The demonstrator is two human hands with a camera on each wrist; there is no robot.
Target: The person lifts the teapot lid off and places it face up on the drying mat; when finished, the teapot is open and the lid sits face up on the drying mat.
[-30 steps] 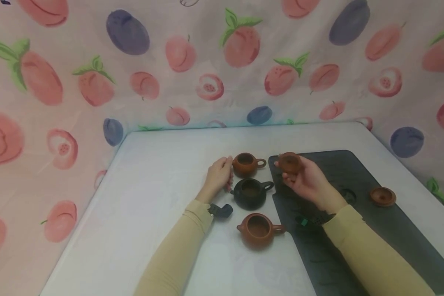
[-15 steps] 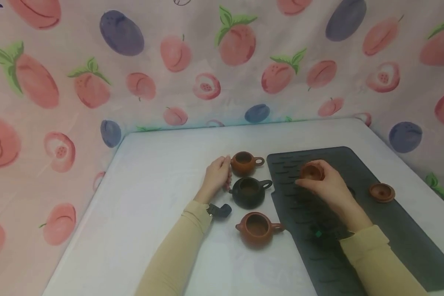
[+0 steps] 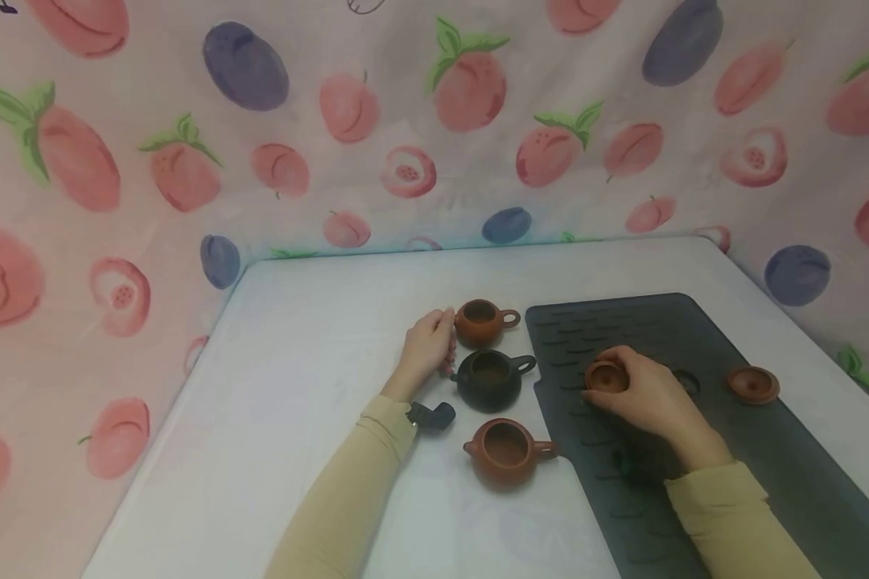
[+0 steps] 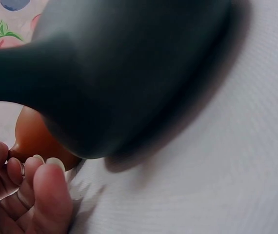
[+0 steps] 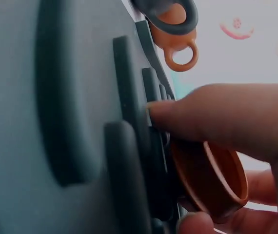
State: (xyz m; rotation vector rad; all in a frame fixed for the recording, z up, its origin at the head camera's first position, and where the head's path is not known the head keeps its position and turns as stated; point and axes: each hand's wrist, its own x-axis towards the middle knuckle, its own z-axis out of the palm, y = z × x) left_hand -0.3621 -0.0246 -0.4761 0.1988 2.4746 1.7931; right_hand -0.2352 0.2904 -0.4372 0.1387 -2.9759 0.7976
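While the left hand (image 3: 427, 347) stays curled beside the far brown teapot (image 3: 480, 322), the right hand (image 3: 648, 394) has lowered the small brown lid (image 3: 607, 376) onto the dark mat (image 3: 768, 450) (fingers pinching its rim), apparently setting it down.

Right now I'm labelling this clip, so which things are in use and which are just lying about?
In use:
right hand holding a brown lid on the dark ridged mat
left hand at the far brown teapot

Lying about:
black teapot
near brown teapot
second brown lid
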